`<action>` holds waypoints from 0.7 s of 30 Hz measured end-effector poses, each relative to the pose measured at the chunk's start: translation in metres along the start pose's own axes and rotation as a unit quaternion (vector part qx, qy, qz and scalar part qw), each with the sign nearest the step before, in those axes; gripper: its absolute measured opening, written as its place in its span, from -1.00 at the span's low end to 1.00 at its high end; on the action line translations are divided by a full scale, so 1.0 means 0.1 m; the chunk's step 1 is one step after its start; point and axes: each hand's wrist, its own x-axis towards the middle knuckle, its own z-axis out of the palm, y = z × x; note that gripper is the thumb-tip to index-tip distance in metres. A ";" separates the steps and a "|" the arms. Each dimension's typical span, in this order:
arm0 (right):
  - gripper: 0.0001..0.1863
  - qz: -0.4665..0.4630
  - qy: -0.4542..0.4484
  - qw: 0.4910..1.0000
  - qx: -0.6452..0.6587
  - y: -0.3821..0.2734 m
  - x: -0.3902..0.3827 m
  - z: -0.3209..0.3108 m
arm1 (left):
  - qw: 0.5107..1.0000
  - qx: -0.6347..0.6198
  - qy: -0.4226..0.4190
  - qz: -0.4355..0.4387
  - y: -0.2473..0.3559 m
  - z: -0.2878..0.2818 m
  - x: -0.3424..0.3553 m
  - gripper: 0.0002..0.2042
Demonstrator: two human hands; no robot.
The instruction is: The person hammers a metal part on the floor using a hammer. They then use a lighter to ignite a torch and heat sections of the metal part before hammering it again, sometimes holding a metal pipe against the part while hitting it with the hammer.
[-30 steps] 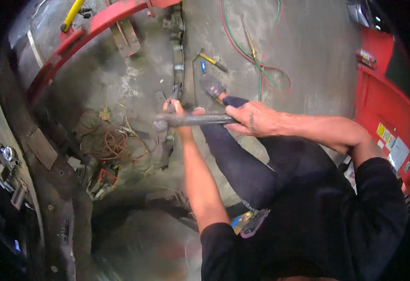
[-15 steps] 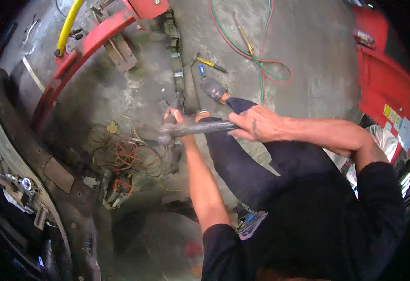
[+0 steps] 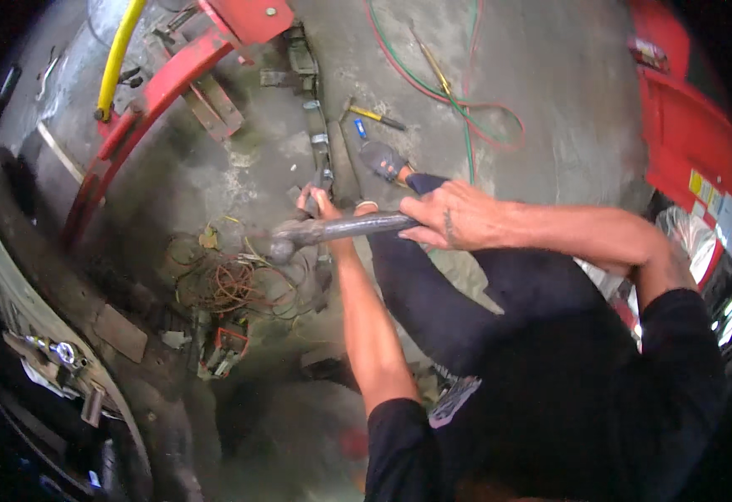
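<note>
Two bare hands work over a stained concrete floor [image 3: 550, 75], seen from above by the person they belong to. The right hand [image 3: 454, 219] comes in from the right, its fingers wrapped tight around the handle end of a grey hammer [image 3: 341, 227]. The hammer lies almost level, its handle running leftwards and its rounded head at the far left, blurred, above a tangle of orange wire [image 3: 223, 284]. The left hand [image 3: 315, 202] reaches straight up the middle of the view, forearm bare. Its fingers are closed around the near end of a long, narrow stack of metal strips [image 3: 320, 146] that lies on the floor and runs away from the person. This hand sits just behind the hammer handle, which crosses in front of it, so exactly how the fingers grip is partly hidden.

The person wears dark clothing; one leg stretches forward to the right of the metal strips, ending in a grey shoe [image 3: 382, 159]. Beyond the shoe lie a small yellow-handled tool [image 3: 374, 115] and looped green and red hoses [image 3: 466, 92]. A red curved metal frame [image 3: 156, 100] arcs across the upper left, with a yellow hose [image 3: 119, 54] beside it. A red machine body [image 3: 684, 125] stands at the right edge.
</note>
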 end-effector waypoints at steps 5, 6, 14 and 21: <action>-0.66 -0.046 -0.012 0.996 0.077 -0.52 -0.21 -0.21 | 0.981 -0.069 -0.007 -0.182 0.28 0.18 0.25 -0.75; -0.66 -0.081 -0.018 0.994 0.072 -0.65 -0.19 -0.29 | 0.981 -0.064 -0.001 -0.181 0.28 0.15 0.24 -0.76; -0.67 0.032 -0.038 0.999 -0.005 0.10 0.03 -0.02 | 0.957 -0.141 0.024 -0.253 -0.07 0.20 0.21 -0.78; -0.65 -0.029 -0.011 0.999 0.021 -0.51 -0.08 -0.15 | 0.979 -0.031 -0.049 -0.194 0.18 0.09 0.59 -0.76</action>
